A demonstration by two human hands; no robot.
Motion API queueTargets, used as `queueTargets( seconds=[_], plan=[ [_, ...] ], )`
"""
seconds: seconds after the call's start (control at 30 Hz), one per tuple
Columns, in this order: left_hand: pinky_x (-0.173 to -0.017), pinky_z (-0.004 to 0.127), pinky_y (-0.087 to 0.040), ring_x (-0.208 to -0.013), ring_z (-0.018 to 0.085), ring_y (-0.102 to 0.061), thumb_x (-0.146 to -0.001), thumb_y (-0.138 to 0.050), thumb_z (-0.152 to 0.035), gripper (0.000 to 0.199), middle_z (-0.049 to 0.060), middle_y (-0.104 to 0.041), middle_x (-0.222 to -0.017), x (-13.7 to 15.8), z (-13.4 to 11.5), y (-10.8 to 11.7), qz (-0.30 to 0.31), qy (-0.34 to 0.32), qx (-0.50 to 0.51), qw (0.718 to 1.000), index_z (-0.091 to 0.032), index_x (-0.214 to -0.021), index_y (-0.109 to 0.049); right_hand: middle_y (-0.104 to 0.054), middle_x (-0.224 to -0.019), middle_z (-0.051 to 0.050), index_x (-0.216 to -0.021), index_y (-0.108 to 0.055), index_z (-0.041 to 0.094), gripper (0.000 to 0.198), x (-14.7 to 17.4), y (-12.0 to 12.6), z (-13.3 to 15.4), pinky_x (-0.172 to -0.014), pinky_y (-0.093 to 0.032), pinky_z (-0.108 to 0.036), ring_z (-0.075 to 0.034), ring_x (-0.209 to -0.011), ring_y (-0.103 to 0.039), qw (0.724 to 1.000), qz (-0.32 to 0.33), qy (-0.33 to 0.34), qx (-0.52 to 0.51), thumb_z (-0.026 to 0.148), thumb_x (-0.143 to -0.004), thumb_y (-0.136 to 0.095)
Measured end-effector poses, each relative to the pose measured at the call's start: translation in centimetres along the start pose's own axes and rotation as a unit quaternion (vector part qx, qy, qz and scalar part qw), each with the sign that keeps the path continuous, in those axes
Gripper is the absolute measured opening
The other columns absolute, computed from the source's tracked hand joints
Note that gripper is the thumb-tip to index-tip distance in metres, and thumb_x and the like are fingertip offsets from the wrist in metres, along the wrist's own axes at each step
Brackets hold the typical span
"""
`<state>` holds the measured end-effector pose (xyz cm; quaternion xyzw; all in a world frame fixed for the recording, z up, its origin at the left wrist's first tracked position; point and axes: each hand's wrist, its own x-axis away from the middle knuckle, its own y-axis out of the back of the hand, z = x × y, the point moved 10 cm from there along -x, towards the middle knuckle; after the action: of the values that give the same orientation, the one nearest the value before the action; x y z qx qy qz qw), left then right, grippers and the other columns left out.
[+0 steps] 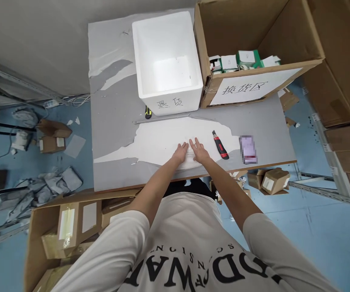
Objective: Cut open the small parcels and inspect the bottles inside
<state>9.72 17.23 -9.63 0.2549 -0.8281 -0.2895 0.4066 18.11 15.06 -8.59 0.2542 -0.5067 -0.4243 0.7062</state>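
Note:
Side by side near the table's front edge, my left hand [180, 154] and my right hand [199, 152] rest palms down, fingers stretched out. Beneath and between them is a pale, flat surface with faint lines; whether a thin white item lies there I cannot tell. Around them spreads a white patch [159, 136] where the grey table covering is torn away. Just right of my right hand lies a red and black utility knife [220, 146]. Farther right is a blurred, pale purple rectangular thing [248, 149].
A white foam box [170, 99] and a cardboard box [205, 77] holding several green-and-white small boxes [246, 59] stand at the back. A yellow-black cutter [148, 112] lies by the foam box. Below left, a large carton [37, 243] holds parcels [79, 221].

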Motion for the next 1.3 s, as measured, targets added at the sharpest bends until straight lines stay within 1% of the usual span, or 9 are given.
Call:
queueTargets(
  seconds=[0.17, 0.33, 0.53, 0.67, 0.77, 0.87, 0.97, 1.13, 1.3],
  plan=[
    [-0.108, 0.037, -0.04, -0.128, 0.024, -0.05, -0.084, -0.043, -0.003, 0.053, 0.011, -0.05, -0.141, 0.2, -2.0, -0.2, -0.02, -0.037, -0.001, 0.999, -0.016, -0.135, -0.047, -0.051, -0.128, -0.013, -0.131, -0.052, 0.019, 0.054, 0.3, 0.1, -0.5, -0.093, -0.046, -0.039, -0.025, -0.113, -0.049, 0.997, -0.06, 0.014, -0.05, 0.002, -0.079, -0.053],
    [-0.105, 0.035, -0.045, -0.118, 0.02, -0.058, -0.088, -0.041, -0.007, 0.042, 0.006, -0.062, -0.128, 0.3, -7.4, 0.6, -0.056, -0.143, -0.01, 0.988, -0.019, -0.125, -0.057, -0.058, -0.114, -0.015, -0.12, -0.06, 0.015, 0.043, 5.1, 2.9, -3.9, -0.096, -0.044, -0.039, -0.026, -0.107, -0.05, 0.985, -0.16, -0.016, -0.067, 0.003, -0.085, -0.039],
    [-0.109, 0.029, -0.041, -0.127, 0.016, -0.051, -0.093, -0.04, -0.014, 0.039, 0.009, -0.057, -0.135, 2.7, -21.7, -4.3, -0.05, -0.403, -0.043, 0.913, -0.015, -0.129, -0.053, -0.058, -0.114, -0.015, -0.123, -0.058, 0.015, 0.045, 20.7, 5.2, -12.1, -0.096, -0.044, -0.043, -0.027, -0.107, -0.051, 0.919, -0.364, -0.144, -0.046, 0.009, -0.082, -0.041],
    [-0.116, 0.031, -0.032, -0.138, 0.016, -0.038, -0.092, -0.043, -0.015, 0.045, 0.011, -0.044, -0.146, 6.4, -30.1, -9.7, 0.016, -0.542, -0.105, 0.833, -0.013, -0.137, -0.044, -0.057, -0.114, -0.015, -0.124, -0.057, 0.018, 0.047, 31.6, 2.9, -17.2, -0.095, -0.044, -0.046, -0.029, -0.109, -0.051, 0.858, -0.417, -0.296, -0.037, 0.012, -0.079, -0.043],
    [-0.117, 0.032, -0.027, -0.142, 0.017, -0.03, -0.092, -0.044, -0.014, 0.05, 0.01, -0.036, -0.151, 8.7, -33.1, -12.1, 0.047, -0.585, -0.148, 0.796, -0.012, -0.141, -0.038, -0.045, -0.133, -0.02, -0.136, -0.045, 0.017, 0.056, 37.7, -0.1, -19.7, -0.097, -0.041, -0.053, -0.035, -0.12, -0.045, 0.812, -0.405, -0.417, -0.046, 0.021, -0.08, -0.048],
    [-0.117, 0.03, -0.028, -0.142, 0.018, -0.029, -0.092, -0.045, -0.015, 0.05, 0.01, -0.035, -0.151, 10.1, -33.7, -13.0, 0.073, -0.595, -0.175, 0.781, -0.011, -0.141, -0.039, -0.026, -0.149, -0.022, -0.146, -0.03, 0.017, 0.071, 40.4, -2.4, -20.3, -0.1, -0.037, -0.058, -0.041, -0.129, -0.036, 0.792, -0.377, -0.475, -0.065, 0.031, -0.079, -0.052],
    [-0.117, 0.029, -0.026, -0.142, 0.019, -0.029, -0.091, -0.049, -0.018, 0.05, 0.012, -0.038, -0.15, 10.3, -32.9, -12.2, 0.074, -0.581, -0.17, 0.793, -0.009, -0.14, -0.042, -0.024, -0.151, -0.021, -0.147, -0.027, 0.019, 0.072, 38.9, -2.0, -19.0, -0.097, -0.042, -0.056, -0.04, -0.129, -0.04, 0.807, -0.383, -0.441, -0.085, 0.037, -0.082, -0.051],
    [-0.116, 0.03, -0.031, -0.14, 0.019, -0.034, -0.09, -0.048, -0.02, 0.051, 0.015, -0.04, -0.148, 8.6, -28.4, -6.5, 0.007, -0.485, -0.09, 0.87, -0.008, -0.139, -0.041, -0.037, -0.146, -0.018, -0.147, -0.028, 0.019, 0.063, 28.7, 4.1, -12.8, -0.095, -0.049, -0.047, -0.03, -0.126, -0.047, 0.88, -0.407, -0.214, -0.118, 0.035, -0.088, -0.044],
    [-0.113, 0.036, -0.037, -0.138, 0.019, -0.037, -0.086, -0.044, -0.015, 0.059, 0.014, -0.039, -0.149, 8.7, -18.0, 2.5, -0.164, -0.319, 0.043, 0.933, -0.014, -0.144, -0.031, -0.043, -0.142, -0.017, -0.147, -0.027, 0.019, 0.06, 17.4, 9.3, -4.0, -0.084, -0.055, -0.04, -0.021, -0.094, -0.064, 0.937, -0.322, 0.0, -0.136, 0.028, -0.09, -0.042]
  ],
)
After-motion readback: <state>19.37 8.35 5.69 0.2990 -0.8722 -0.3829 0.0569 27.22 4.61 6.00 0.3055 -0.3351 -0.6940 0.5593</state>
